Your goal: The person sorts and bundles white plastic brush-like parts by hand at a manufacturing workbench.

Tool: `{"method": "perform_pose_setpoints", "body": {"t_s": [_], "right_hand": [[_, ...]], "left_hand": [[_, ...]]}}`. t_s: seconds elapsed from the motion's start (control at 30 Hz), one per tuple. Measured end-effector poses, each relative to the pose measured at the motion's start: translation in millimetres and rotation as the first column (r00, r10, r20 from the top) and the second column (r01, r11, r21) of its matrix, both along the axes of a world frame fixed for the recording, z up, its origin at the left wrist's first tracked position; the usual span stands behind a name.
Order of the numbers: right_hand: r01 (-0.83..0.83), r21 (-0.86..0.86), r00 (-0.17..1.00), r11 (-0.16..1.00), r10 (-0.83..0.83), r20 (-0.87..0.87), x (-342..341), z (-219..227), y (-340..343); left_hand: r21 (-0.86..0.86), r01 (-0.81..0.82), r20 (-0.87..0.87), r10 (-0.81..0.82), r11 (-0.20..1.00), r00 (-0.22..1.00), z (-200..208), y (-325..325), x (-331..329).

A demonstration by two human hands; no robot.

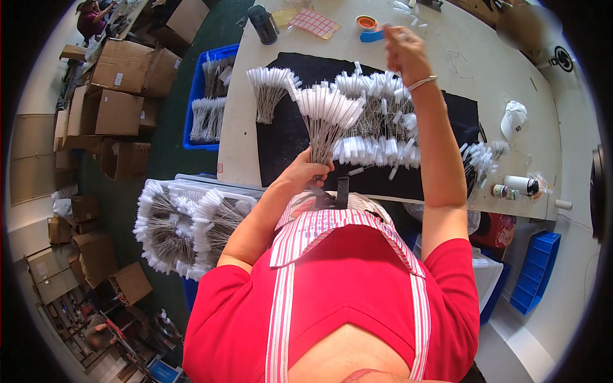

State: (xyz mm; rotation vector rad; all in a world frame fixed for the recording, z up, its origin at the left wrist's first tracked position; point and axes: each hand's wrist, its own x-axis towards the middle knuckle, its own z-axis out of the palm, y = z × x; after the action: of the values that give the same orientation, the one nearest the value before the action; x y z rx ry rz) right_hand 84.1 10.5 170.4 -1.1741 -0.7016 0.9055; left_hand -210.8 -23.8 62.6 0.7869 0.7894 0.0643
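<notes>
One bundle of white-bristled wire brushes [327, 108], held in front of the person above the near edge of a black cloth [271, 150], bristle ends fanned away from the body, bare stems gathered below. Left hand [305, 171]: fingers closed together around the lower stems, the thumb side toward the bristles. Right hand [407, 52]: raised over the far side of the table, fingers curled in, beside a blue object [371, 36] of uncertain kind — whether the fingertips pinched it could not be told; a bangle [423, 83] circled the wrist. On the cloth, right of the held bundle, lay a large pile of like brushes [377, 152], in rows with bristle ends both far and near; to the left, a smaller bunch [269, 89]. Cloth spread on a pale worktable [239, 118], which also bore an orange tape roll [366, 23], a sheet of red-and-white labels [315, 23], a dark tumbler [262, 24], a white cap [514, 119] and a white bottle [516, 183]. Beside the table, left: a blue crate [220, 52] holding further brushes; nearer the person, a dense brush stack [191, 223]. Beyond these, on the left — open cardboard boxes [121, 112]. Lower right: a blue bin [535, 271].
</notes>
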Motion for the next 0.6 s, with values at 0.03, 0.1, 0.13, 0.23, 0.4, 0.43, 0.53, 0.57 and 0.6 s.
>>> {"method": "perform_pose_setpoints", "body": {"t_s": [0.03,0.1,0.13,0.23,0.4,0.43,0.53,0.57,0.6], "right_hand": [[-0.013,-0.104,0.982,0.994,0.032,0.188,-15.1,-6.6,4.3],[-0.175,-0.167,0.782,0.97,0.24,0.576,-18.5,-54.4,8.3],[-0.122,-0.354,0.706,0.927,0.332,0.626,-34.9,-56.1,5.6],[-0.161,-0.478,0.648,0.864,0.458,0.608,-52.7,-57.7,1.0],[-0.155,-0.438,0.746,0.885,0.395,0.536,-53.7,-58.5,-0.7],[-0.055,-0.26,0.806,0.964,0.196,0.558,-46.6,-67.5,3.2],[0.22,-0.054,0.884,0.974,-0.176,0.434,-14.8,-57.0,9.5],[0.278,-0.092,0.937,0.956,-0.249,0.246,-5.2,-42.8,7.9],[0.318,-0.034,0.928,0.948,-0.304,0.217,7.9,-34.5,8.8]], "left_hand": [[0.004,-0.002,-0.002,0.002,1.0,1.0,-1.3,-0.7,-0.6],[0.055,0.047,-0.019,-0.046,0.997,0.999,2.6,-1.5,7.2],[0.1,0.056,-0.046,-0.051,0.993,0.998,2.1,-1.9,5.2],[0.144,0.043,-0.021,-0.041,0.989,0.999,-2.2,-2.8,2.8],[0.232,0.01,-0.007,-0.009,0.973,1.0,-5.4,0.1,2.2],[0.25,0.0,-0.004,0.001,0.968,1.0,-4.9,2.2,2.8],[0.241,0.021,0.011,-0.025,0.97,1.0,-5.1,7.0,1.2],[0.24,0.022,0.01,-0.025,0.97,1.0,-5.9,7.5,-1.5],[0.234,0.028,0.001,-0.03,0.972,1.0,-6.4,7.1,-3.9]]}}
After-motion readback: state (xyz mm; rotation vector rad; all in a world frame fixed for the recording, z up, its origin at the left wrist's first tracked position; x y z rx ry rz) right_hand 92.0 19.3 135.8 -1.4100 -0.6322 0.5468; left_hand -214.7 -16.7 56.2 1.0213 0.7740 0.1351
